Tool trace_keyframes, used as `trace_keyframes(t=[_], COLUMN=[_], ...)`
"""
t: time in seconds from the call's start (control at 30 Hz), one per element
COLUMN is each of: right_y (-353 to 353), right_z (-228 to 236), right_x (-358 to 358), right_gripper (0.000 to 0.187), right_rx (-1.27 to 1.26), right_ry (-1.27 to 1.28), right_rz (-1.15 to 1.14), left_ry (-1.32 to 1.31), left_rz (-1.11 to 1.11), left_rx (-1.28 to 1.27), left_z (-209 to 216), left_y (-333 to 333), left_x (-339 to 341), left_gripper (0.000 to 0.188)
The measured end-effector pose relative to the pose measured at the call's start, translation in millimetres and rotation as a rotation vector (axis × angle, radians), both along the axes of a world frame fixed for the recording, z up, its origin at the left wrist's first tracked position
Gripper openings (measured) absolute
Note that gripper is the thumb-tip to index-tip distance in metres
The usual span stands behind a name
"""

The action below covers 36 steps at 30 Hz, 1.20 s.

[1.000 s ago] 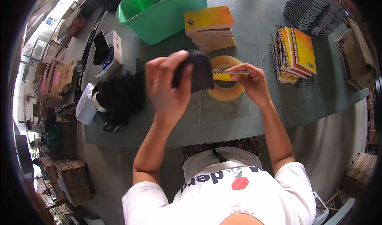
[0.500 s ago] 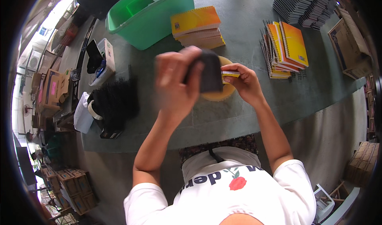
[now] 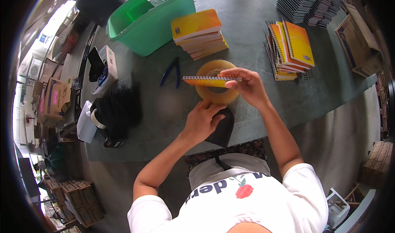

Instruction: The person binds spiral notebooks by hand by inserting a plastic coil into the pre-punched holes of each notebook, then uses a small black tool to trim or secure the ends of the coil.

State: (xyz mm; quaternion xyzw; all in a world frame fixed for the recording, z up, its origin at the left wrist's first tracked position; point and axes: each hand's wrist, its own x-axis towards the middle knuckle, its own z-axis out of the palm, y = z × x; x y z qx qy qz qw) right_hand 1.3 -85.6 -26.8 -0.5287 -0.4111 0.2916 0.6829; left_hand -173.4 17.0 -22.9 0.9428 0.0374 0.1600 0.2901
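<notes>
1. Right hand (image 3: 249,86) pinches a notebook (image 3: 203,83) over the amber ring (image 3: 231,96).
2. Left hand (image 3: 200,123) touches a black pad (image 3: 222,131) (gripping or not, I can't tell from here).
3. Pliers (image 3: 178,76) lie nearby.

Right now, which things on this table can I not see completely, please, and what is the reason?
All in the head view:
Spiral notebook: right end covered by the right hand.
Tape roll: partly behind the notebook.
Dark object: left part under the left hand.
Green bin: far end cut by the top edge.
Pale container: contents too small and dark.
</notes>
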Motion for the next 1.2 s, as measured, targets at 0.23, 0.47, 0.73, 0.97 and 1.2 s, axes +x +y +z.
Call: trace_keyframes(t=[0.23,0.47,0.73,0.97,1.2], right_y=[-7,-8,-13,-15,-15], right_z=[4,0,-7,-16,-9], right_x=[2,-8,-8,-8,-16], right_gripper=[0.023,0.027,0.019,0.013,0.016], right_rx=[0.179,0.158,0.006,-0.118,-0.15], right_ry=[-0.015,0.119,0.099,-0.149,-0.391], right_rz=[0.089,-0.083,-0.198,-0.367,-0.487], left_ry=[-0.229,-0.16,-0.05,-0.232,-0.294], left_rz=[0.148,0.148,0.002,-0.168,-0.157], left_rx=[0.341,0.484,0.208,0.112,0.036], left_z=[58,72,70,51,46], left_y=[8,32,27,14,11], left_x=[22,44,63,86,88], left_gripper=[0.021,0.021,0.02,0.012,0.011])
